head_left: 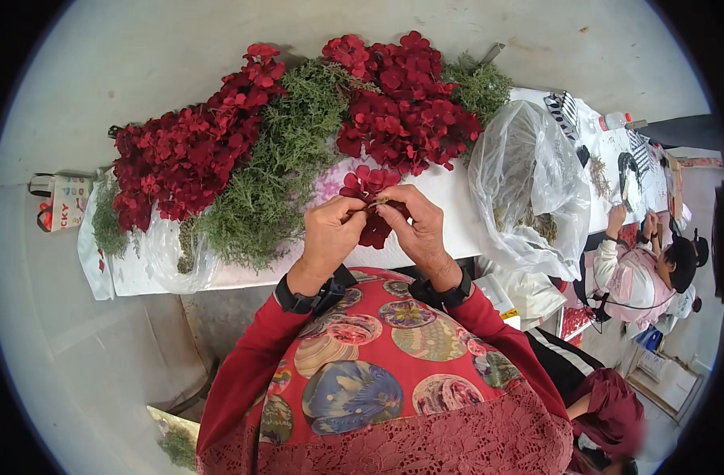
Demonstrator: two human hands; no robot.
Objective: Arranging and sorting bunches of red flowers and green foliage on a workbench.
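We look down on a person's two hands meeting over a white-covered tabletop (449,202), working on a red flower sprig (367,182), which is above the table's near edge and is our landmark. The left hand (330,233) has thumb and forefinger pinched together on the sprig's stem from its left; the right hand (421,229) pinches it from the sprig's right, the fingertips of both nearly touching. Left of the sprig and farther back we find a large heap of red flowers (188,150), and between that heap and the sprig, feathery greenery (279,142). Directly beyond the sprig lies a second red bunch (409,103). To the sprig's right stands a crumpled clear plastic bag (528,158) with dull brownish plant matter (540,226) inside. Well right of the sprig, we notice a co-worker (635,277) in pale clothing.
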